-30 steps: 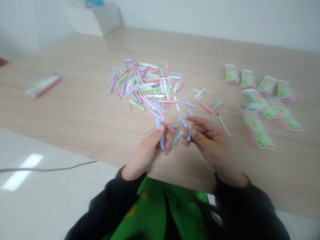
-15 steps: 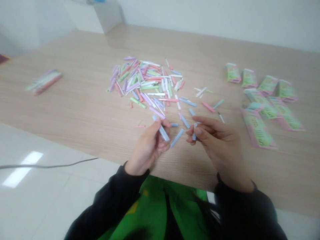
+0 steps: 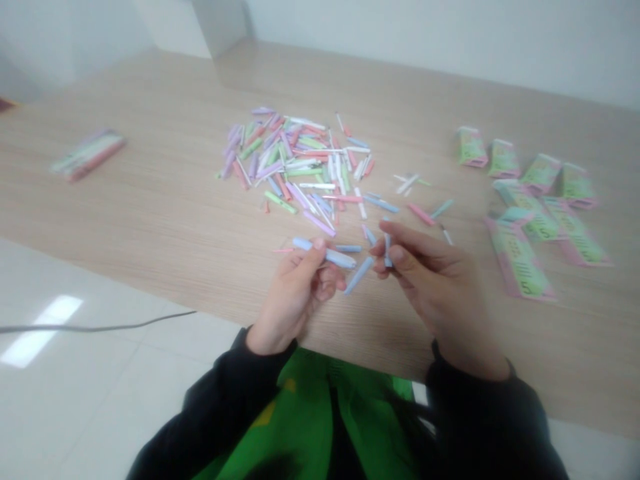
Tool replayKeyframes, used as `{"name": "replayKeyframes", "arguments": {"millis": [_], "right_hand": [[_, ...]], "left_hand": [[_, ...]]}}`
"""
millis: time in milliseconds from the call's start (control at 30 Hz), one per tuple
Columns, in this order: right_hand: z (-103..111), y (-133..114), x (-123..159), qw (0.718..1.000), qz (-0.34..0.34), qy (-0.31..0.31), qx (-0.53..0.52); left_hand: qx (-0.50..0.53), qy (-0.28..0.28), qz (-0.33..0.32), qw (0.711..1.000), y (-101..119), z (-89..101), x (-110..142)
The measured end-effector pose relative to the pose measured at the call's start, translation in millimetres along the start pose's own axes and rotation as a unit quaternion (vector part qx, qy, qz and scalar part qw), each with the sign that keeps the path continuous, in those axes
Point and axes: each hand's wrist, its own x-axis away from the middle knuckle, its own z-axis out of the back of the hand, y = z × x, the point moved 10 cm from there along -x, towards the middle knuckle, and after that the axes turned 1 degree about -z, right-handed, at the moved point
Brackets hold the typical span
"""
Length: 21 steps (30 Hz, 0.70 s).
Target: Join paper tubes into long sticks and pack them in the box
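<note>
Left hand [image 3: 295, 287]: grasping a pale blue tube [image 3: 337, 258] between thumb and fingers. The tube is slim and straight, lying aslant with both ends beyond the grip; any marking on it is too blurred to read.

Right hand [image 3: 433, 277]: pinching a blue piece [image 3: 388, 252] between thumb and fingers — short in view, held near upright, partly hidden by the fingers. The two hands are apart.

Loose tube [image 3: 359, 275]: blue, on the table [image 3: 200, 220], between the hands.

Pile [image 3: 295, 163]: slender pieces in lilac, green, coral, white and blue, heaped beyond the hands, mostly beyond the left.

Strays [image 3: 421, 214]: pink, teal and white pieces, scattered beyond the right hand.

Cartons [image 3: 520, 260]: seven, pink and green, to the right of the right hand. Four small ones at the rear; three longer ones nearer, lying flat. A dark "5" reads on the nearest — other print too blurred to read.

Bundle [image 3: 90, 157]: lilac, white, green and red, well left of the left hand.

White box [image 3: 175, 27]: far beyond the left hand, at the table's back.
</note>
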Motion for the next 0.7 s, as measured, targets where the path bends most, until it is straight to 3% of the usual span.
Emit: {"name": "replayKeyframes", "arguments": {"millis": [233,433,600,700], "right_hand": [[-2,-4,0,1.0,0.013,-0.019,0.007],[2,-2,-3,0.999,0.031,0.008,-0.006],[-1,-1,2,0.999,0.043,0.023,-0.017],[-9,4,6,0.999,0.029,0.026,-0.03]], "left_hand": [[0.002,-0.001,0.015,1.0,-8,0.4,2],[-0.125,-0.063,-0.061,0.988,-1,-10.8,9],[-0.165,-0.144,-0.034,0.975,-16,-27.3,15],[-0.215,-0.122,-0.046,0.968,-17,-26.5,14]]}}
